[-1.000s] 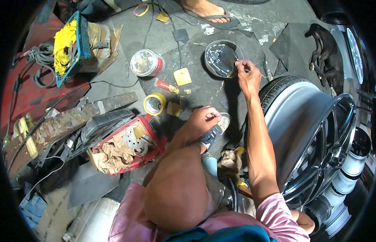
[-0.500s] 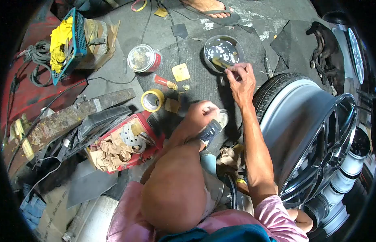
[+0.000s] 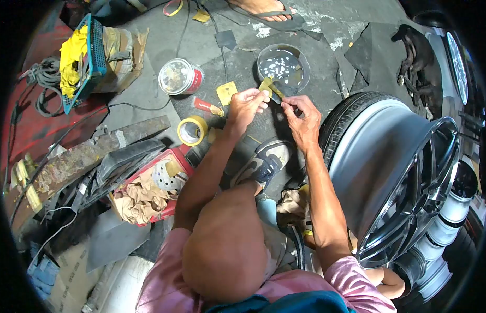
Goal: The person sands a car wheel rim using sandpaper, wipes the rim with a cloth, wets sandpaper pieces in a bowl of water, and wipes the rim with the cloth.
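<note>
My left hand and my right hand are close together just below a round bowl of water. Between them is an olive-yellow, wet-looking strip of sandpaper, bent at its upper part. My right fingers pinch its right end; the left fingertips are closed at its left side. White reflections cover the water. A yellow square sheet lies on the floor near the left hand, with a red-and-white tube and a roll of yellow tape further left.
A tyre with a grey wheel rim stands at my right. A labelled bucket, a red box of crumpled paper and a blue basket are to the left. A dark animal lies far right; another person's foot is ahead.
My right hand has drawn the strip away from the bowl, toward me. My left hand has risen from beside my shoe to meet it, and its fingers have closed at the strip.
</note>
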### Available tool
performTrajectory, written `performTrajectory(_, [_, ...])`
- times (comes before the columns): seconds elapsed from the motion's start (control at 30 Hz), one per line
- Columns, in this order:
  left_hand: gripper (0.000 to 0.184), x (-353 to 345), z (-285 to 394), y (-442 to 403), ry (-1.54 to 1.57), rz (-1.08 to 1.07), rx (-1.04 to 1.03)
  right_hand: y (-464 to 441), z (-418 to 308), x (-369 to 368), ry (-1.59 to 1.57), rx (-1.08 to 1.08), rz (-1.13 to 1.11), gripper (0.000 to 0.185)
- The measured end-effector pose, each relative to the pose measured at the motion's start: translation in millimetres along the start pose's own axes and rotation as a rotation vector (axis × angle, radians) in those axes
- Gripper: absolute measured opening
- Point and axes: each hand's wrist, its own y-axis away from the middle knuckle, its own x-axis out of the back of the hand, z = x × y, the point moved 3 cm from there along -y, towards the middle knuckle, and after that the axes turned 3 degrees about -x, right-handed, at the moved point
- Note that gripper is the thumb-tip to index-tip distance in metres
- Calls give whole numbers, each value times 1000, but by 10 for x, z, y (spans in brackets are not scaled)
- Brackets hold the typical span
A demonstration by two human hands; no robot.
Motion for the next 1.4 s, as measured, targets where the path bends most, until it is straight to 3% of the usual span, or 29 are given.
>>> performTrajectory(0.23, [17, 161, -113, 31, 119, 16, -9, -233, 78, 120, 14, -161, 133, 15])
performTrajectory(0.33, [17, 171, -108, 55, 156, 9, -14, -413, 102, 106, 9, -142, 127, 19])
performTrajectory(0.4, [17, 160, -113, 76, 137, 22, -1, -485, 58, 116, 182, 89, 164, 24])
performTrajectory(0.47, [17, 158, -124, 97, 128, 23, 0, -466, 12, 140, 217, 89, 155, 25])
performTrajectory(0.57, [18, 175, -167, 111, 120, 26, 10, -280, -88, 117, 112, -1, 29, 22])
performTrajectory(0.67, [19, 168, -189, 116, 138, -4, 3, -91, -93, -12, 85, -47, -93, 31])
performTrajectory(0.93, [21, 41, -2, 152, 55, -96, -55, -161, 12, -123, 99, -69, -186, 33])
performTrajectory(1.0, [22, 51, -26, 108, 24, -55, -83, -332, 2, -68, 260, 69, -39, 30])
performTrajectory(1.07, [20, 49, -64, 101, 36, -42, -79, -549, 36, -58, 425, -44, 36, 37])
performTrajectory(1.27, [18, 1, 8, 88, 103, -14, -74, -1042, 217, -469, 799, -176, -96, 40])
performTrajectory(1.33, [18, -29, 15, 72, 90, -16, -70, -1055, 298, -525, 870, -115, -117, 23])
performTrajectory(1.4, [18, -50, 56, 97, 82, -16, -65, -1033, 293, -472, 840, -105, -115, 21])
